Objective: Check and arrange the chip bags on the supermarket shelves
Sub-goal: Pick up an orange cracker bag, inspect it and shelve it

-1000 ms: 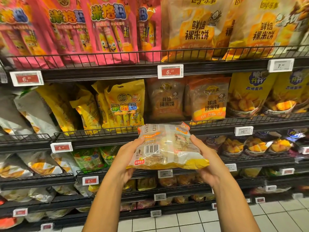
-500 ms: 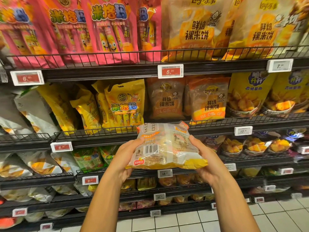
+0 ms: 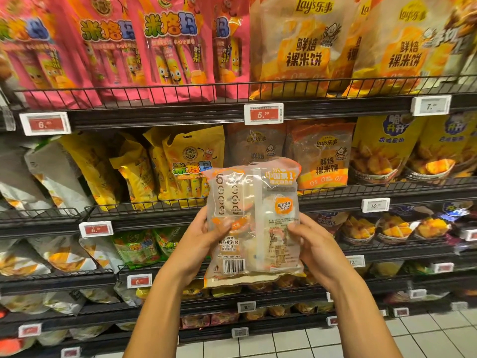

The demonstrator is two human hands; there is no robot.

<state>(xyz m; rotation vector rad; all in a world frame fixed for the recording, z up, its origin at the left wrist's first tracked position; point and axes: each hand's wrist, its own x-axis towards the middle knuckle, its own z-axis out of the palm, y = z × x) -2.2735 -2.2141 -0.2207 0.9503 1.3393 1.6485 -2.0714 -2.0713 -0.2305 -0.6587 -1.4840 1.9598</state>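
Before Lay's shelves, both hands (image 3: 198,244) hold barcoded bag (image 3: 254,223) upright.

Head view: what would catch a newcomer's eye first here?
The clear rice-cracker bag, held upright mid-frame, back panel and barcode facing the camera, gripped by the left hand and right hand. Behind it, the pink snack bags crowd the top shelf's left half.

1. I see a supermarket snack aisle: tiered black wire-fronted shelves (image 3: 335,85) packed with pink snack bags (image 3: 178,47) and orange rice-cracker bags (image 3: 304,47).
2. Price tags (image 3: 263,114) clipped to the shelf edges confirm a shop.
3. White floor tiles (image 3: 426,337) run below.
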